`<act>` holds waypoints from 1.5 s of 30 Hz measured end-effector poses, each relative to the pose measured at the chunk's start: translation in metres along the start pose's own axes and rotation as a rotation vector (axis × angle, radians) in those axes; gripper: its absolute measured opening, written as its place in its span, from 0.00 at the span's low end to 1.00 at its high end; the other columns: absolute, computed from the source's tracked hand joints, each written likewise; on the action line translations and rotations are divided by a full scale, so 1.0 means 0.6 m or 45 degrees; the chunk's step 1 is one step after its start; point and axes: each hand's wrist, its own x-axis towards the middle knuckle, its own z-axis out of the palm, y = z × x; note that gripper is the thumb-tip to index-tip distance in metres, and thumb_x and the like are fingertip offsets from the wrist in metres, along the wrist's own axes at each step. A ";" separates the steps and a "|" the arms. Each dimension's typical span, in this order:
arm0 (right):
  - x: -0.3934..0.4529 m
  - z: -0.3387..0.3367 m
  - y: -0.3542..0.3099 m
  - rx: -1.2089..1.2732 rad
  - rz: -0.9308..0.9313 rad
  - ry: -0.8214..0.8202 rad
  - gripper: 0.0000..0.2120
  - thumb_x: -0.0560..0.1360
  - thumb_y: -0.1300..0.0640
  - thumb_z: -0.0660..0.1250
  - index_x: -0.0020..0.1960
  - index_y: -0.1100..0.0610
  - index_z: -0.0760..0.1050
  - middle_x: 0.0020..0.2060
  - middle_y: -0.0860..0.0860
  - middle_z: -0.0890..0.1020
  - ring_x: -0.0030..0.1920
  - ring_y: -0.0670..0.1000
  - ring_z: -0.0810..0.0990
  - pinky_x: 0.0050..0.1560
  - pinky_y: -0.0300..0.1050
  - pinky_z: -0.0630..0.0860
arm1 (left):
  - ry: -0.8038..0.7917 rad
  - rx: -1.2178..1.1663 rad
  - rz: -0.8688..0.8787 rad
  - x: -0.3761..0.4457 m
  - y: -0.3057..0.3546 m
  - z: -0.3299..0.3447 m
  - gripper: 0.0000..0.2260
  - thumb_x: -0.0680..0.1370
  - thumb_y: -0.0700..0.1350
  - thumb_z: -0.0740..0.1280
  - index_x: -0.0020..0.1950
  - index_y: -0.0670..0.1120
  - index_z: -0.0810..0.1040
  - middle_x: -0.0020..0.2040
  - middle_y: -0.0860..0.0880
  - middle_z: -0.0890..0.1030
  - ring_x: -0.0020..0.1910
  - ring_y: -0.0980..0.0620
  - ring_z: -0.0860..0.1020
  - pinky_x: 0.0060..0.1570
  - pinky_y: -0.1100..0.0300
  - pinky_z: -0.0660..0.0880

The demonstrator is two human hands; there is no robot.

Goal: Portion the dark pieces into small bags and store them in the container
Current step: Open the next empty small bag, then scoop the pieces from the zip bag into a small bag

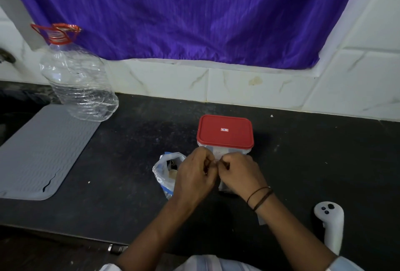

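While both my hands work just in front of the container [225,135], the black stone counter [129,151] spreads wide and speckled around it, meeting the white marbled tiles [238,85] behind the container and ending in a straight front edge nearer to me. Bare counter lies open to the right of the container and between it and the mat. Above the tiles behind the container hangs a crinkled purple cloth [184,15], its hem loose and wavy.

Far left of the container lies a grey ribbed mat [41,151], soft-looking, with rounded corners and a small notch in its near edge. Behind-left of the container stands a clear, crumpled plastic bottle [78,82] with a red handle ring at its neck. Near-right of the container rests a white controller [330,223], smooth and rounded.

My container is a squarish clear tub under a red lid with rounded corners, lid on. Just left of it, touching my left hand [192,175], a thin translucent bag [165,173] stands open with dark pieces [172,163] inside. My left and right hand [240,175] meet knuckle to knuckle, fingers curled, pinching the top of a small clear bag [217,159] between them, directly in front of the container; its contents are hidden by my hands.
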 end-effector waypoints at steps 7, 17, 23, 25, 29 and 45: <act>0.024 -0.005 -0.020 0.256 -0.120 -0.185 0.09 0.77 0.57 0.67 0.41 0.45 0.80 0.34 0.41 0.80 0.39 0.41 0.80 0.42 0.43 0.80 | -0.097 -0.298 0.117 -0.005 -0.048 -0.035 0.19 0.72 0.48 0.73 0.60 0.43 0.76 0.53 0.51 0.79 0.52 0.50 0.80 0.50 0.53 0.77; 0.058 -0.010 -0.060 0.241 -0.370 -0.720 0.17 0.78 0.65 0.60 0.61 0.50 0.79 0.46 0.43 0.81 0.43 0.45 0.81 0.47 0.47 0.81 | -0.181 -0.323 -0.038 -0.010 -0.065 -0.060 0.15 0.71 0.51 0.72 0.55 0.50 0.76 0.48 0.58 0.82 0.49 0.57 0.82 0.47 0.63 0.77; 0.064 0.006 -0.092 0.205 -0.527 -0.688 0.07 0.79 0.51 0.64 0.50 0.49 0.80 0.40 0.42 0.80 0.40 0.38 0.77 0.43 0.34 0.70 | -0.114 -0.253 -0.034 -0.008 -0.090 -0.072 0.12 0.69 0.38 0.74 0.49 0.46 0.77 0.43 0.54 0.81 0.42 0.56 0.81 0.39 0.64 0.76; 0.066 0.010 -0.099 0.096 -0.575 -0.689 0.07 0.80 0.52 0.62 0.45 0.48 0.78 0.39 0.43 0.78 0.39 0.41 0.75 0.42 0.36 0.69 | -0.125 -0.259 -0.040 -0.010 -0.102 -0.074 0.14 0.69 0.37 0.74 0.50 0.48 0.76 0.43 0.55 0.81 0.42 0.54 0.81 0.39 0.61 0.77; 0.070 0.013 -0.107 -0.102 -0.655 -0.650 0.10 0.81 0.58 0.58 0.45 0.54 0.76 0.42 0.51 0.76 0.44 0.49 0.74 0.45 0.46 0.71 | -0.121 -0.235 -0.061 -0.009 -0.114 -0.078 0.14 0.69 0.43 0.74 0.52 0.49 0.76 0.45 0.55 0.81 0.43 0.53 0.81 0.40 0.55 0.79; 0.082 0.141 0.007 0.127 0.124 -0.214 0.17 0.75 0.39 0.66 0.54 0.50 0.70 0.42 0.47 0.78 0.41 0.46 0.78 0.38 0.41 0.73 | -0.108 0.030 -1.088 -0.004 -0.166 -0.122 0.22 0.73 0.58 0.72 0.60 0.49 0.69 0.51 0.52 0.76 0.49 0.51 0.76 0.47 0.53 0.73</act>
